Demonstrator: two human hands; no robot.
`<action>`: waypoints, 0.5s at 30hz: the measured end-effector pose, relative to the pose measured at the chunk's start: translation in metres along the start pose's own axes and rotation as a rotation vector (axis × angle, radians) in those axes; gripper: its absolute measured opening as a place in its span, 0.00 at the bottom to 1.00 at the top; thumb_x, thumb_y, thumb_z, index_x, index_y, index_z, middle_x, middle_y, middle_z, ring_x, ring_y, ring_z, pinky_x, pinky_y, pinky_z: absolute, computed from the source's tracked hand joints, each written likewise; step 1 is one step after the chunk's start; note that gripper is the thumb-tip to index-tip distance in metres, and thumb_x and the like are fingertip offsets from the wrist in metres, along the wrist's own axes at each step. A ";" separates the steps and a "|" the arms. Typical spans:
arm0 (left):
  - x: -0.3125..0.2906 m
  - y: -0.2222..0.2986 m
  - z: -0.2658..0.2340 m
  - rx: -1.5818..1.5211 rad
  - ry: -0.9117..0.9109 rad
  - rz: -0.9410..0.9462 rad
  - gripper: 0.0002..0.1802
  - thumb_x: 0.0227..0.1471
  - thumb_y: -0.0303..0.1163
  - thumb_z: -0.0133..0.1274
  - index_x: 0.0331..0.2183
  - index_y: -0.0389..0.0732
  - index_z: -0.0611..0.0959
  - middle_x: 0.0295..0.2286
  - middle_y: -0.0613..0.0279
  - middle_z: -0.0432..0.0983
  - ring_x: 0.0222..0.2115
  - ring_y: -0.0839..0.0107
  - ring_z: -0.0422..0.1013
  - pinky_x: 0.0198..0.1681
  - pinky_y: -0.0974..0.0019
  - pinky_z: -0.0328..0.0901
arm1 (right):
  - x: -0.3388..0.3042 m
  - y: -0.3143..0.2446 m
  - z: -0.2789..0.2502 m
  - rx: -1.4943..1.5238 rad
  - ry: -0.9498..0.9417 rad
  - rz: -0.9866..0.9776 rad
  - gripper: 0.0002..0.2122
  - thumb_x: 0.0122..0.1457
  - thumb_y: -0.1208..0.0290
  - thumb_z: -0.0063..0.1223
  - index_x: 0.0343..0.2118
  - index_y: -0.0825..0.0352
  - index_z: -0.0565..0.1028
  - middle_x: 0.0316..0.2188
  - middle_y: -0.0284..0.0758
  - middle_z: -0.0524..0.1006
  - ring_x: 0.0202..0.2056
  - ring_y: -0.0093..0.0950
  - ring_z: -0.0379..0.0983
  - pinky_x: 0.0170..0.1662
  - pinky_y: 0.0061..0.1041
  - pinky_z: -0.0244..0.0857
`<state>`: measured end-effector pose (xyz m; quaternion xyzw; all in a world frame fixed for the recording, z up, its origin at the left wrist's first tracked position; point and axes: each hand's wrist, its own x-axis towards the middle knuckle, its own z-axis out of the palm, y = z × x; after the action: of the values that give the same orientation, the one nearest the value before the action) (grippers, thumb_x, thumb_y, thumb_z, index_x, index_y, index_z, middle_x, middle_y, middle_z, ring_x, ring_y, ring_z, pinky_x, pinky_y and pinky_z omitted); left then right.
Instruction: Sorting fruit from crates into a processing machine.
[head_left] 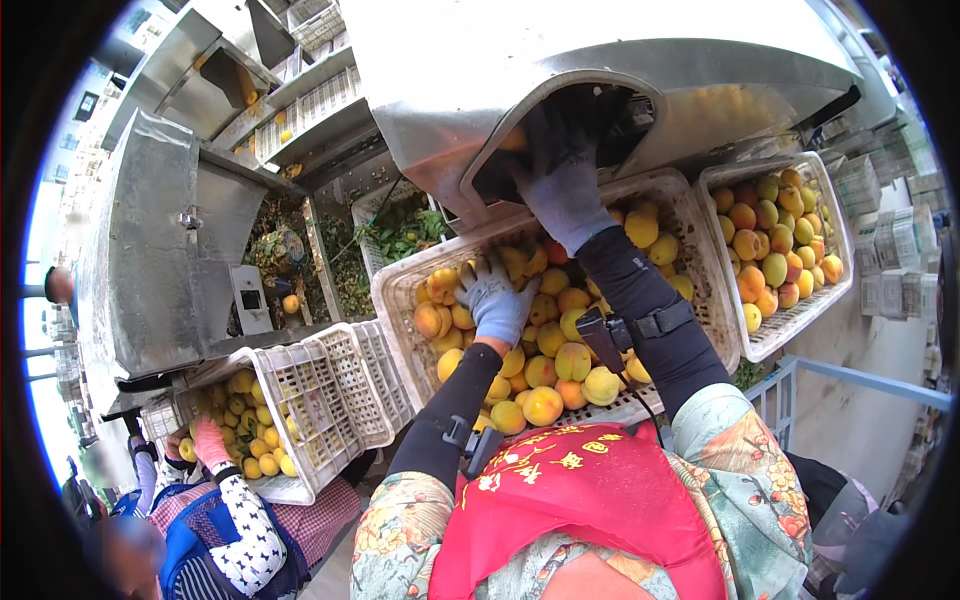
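Note:
A white plastic crate (712, 330) full of yellow and orange peaches (543, 406) is right in front of me. My left hand (493, 298), in a grey-blue glove, lies on the peaches at the crate's left side with its fingers spread. Above the crate's far edge, a metal chute (470, 180) has a rounded, dark opening. Into that opening reaches my right hand (565, 195), also gloved; its fingers are lost in the shadow, so anything they hold is hidden. An orange fruit (514, 138) shows dimly inside the opening.
At the right stands another white crate (748, 345) of peaches, near a blue metal rail (870, 383). On the left, a co-worker's gloved hand (210, 442) is at a tilted crate (300, 490) of yellow fruit. A grey metal machine housing (150, 250) rises beyond it.

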<state>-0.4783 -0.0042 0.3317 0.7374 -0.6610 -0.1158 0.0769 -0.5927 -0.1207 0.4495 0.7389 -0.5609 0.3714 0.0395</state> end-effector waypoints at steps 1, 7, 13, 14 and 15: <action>0.010 0.003 0.010 0.072 0.030 -0.032 0.44 0.41 0.56 0.58 0.55 0.41 0.67 0.50 0.48 0.65 0.53 0.49 0.57 0.52 0.43 0.52 | 0.008 0.002 -0.004 -0.041 0.059 -0.057 0.29 0.48 0.63 0.60 0.54 0.67 0.66 0.51 0.46 0.68 0.51 0.44 0.64 0.56 0.42 0.56; 0.016 -0.023 0.052 0.219 0.079 0.023 0.48 0.38 0.54 0.59 0.56 0.39 0.63 0.48 0.48 0.63 0.51 0.49 0.58 0.51 0.44 0.53 | -0.064 0.021 -0.066 0.340 -0.390 -0.077 0.21 0.53 0.62 0.55 0.50 0.59 0.72 0.42 0.39 0.76 0.41 0.40 0.73 0.46 0.35 0.66; 0.012 -0.030 -0.002 -0.527 0.004 0.026 0.35 0.40 0.46 0.63 0.48 0.38 0.73 0.41 0.53 0.73 0.39 0.62 0.70 0.40 0.60 0.66 | -0.180 0.062 -0.040 0.006 -0.921 -0.539 0.26 0.46 0.67 0.55 0.53 0.60 0.69 0.41 0.39 0.76 0.42 0.40 0.73 0.50 0.38 0.63; 0.012 -0.032 -0.004 -0.800 0.002 0.007 0.32 0.42 0.44 0.63 0.46 0.38 0.74 0.39 0.54 0.74 0.37 0.64 0.72 0.37 0.62 0.68 | -0.178 0.062 -0.033 0.029 -0.978 -0.507 0.27 0.45 0.67 0.56 0.53 0.62 0.69 0.41 0.39 0.76 0.42 0.40 0.72 0.50 0.39 0.63; 0.006 -0.035 -0.007 -1.277 -0.189 -0.194 0.24 0.46 0.37 0.62 0.44 0.38 0.76 0.36 0.57 0.77 0.32 0.67 0.75 0.31 0.68 0.71 | -0.178 0.063 -0.030 0.052 -1.035 -0.475 0.29 0.43 0.67 0.58 0.53 0.63 0.68 0.41 0.39 0.76 0.41 0.41 0.72 0.50 0.40 0.63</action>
<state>-0.4423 -0.0060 0.3285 0.5895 -0.3966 -0.5565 0.4307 -0.6788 0.0126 0.3433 0.9311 -0.3163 -0.0445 -0.1761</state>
